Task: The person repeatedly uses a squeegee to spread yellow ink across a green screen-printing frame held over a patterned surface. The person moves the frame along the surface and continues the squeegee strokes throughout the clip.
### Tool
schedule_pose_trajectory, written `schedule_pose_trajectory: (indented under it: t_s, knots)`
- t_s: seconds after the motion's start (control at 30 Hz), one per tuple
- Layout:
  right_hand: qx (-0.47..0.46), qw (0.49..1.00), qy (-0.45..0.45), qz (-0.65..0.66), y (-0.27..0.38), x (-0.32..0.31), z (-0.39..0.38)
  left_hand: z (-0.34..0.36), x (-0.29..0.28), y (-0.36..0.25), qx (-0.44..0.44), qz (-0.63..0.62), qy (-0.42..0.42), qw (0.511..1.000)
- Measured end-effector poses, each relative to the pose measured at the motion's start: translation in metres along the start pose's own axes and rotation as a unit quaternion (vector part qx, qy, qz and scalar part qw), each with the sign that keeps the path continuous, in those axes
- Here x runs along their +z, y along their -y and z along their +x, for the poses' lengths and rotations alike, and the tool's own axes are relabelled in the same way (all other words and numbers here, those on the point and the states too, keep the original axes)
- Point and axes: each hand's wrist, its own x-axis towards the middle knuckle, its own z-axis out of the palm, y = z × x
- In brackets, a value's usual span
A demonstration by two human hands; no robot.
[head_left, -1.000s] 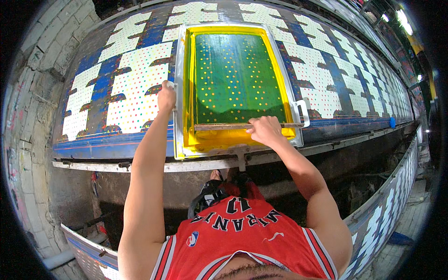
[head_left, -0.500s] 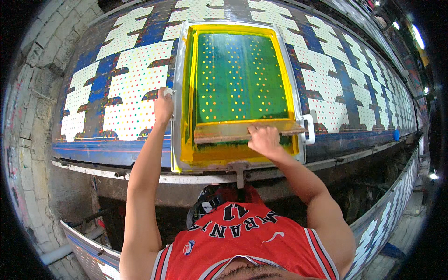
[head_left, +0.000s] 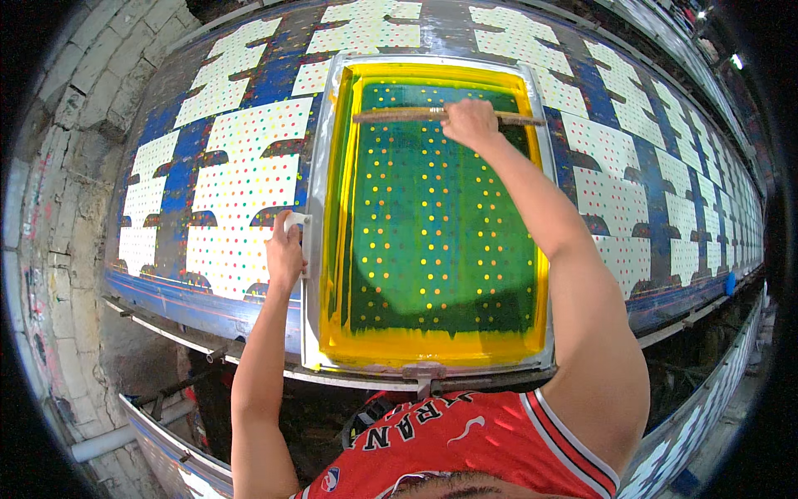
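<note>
A screen printing frame [head_left: 312,333] with a silver metal rim lies flat on the long table. Its green mesh [head_left: 399,249] carries rows of small dots, and yellow ink [head_left: 432,345] coats the inner edges and near end. My right hand [head_left: 471,125] grips a squeegee [head_left: 391,115] with a wooden-looking bar, which lies crosswise at the far end of the mesh. My left hand [head_left: 287,252] is closed round the white handle [head_left: 304,241] on the frame's left side.
White cut panels [head_left: 248,191] printed with coloured dots lie in rows on the blue-stained table [head_left: 158,295]. A metal rail [head_left: 170,326] runs along the table's near edge. To the left stands a rough block wall [head_left: 71,166]. Another panel-covered table [head_left: 179,457] is behind me.
My right hand has pushed the squeegee from the near end of the mesh to the far end. My left hand still holds the handle. The view has shifted, so the frame appears lower.
</note>
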Motion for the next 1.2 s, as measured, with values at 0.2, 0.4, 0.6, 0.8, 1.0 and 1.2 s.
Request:
schedule_pose_trajectory:
  t_s: [0.2, 0.4, 0.6, 0.8, 1.0, 1.2]
  knots:
    - [0.005, 1.000, 0.003, -0.021, -0.035, 0.021, 0.076, 0.002, 0.005, 0.005, 0.029, 0.069, -0.029, 0.997]
    - [-0.003, 1.000, 0.006, -0.008, -0.052, 0.000, 0.111, 0.005, 0.005, 0.009, 0.032, 0.090, -0.031, 0.995]
    - [0.021, 1.000, 0.021, 0.004, -0.060, -0.006, 0.128, 0.001, 0.002, 0.001, 0.005, 0.082, -0.012, 0.997]
    - [0.015, 0.997, 0.069, 0.006, -0.065, 0.004, 0.135, 0.002, 0.004, 0.003, 0.036, 0.083, -0.019, 0.996]
    - [0.027, 0.996, 0.083, 0.021, -0.047, -0.006, 0.099, 0.004, 0.001, 0.005, 0.040, 0.088, -0.013, 0.995]
    - [0.057, 0.991, 0.119, 0.034, 0.002, -0.033, 0.012, 0.003, 0.000, 0.010, 0.054, 0.057, -0.009, 0.997]
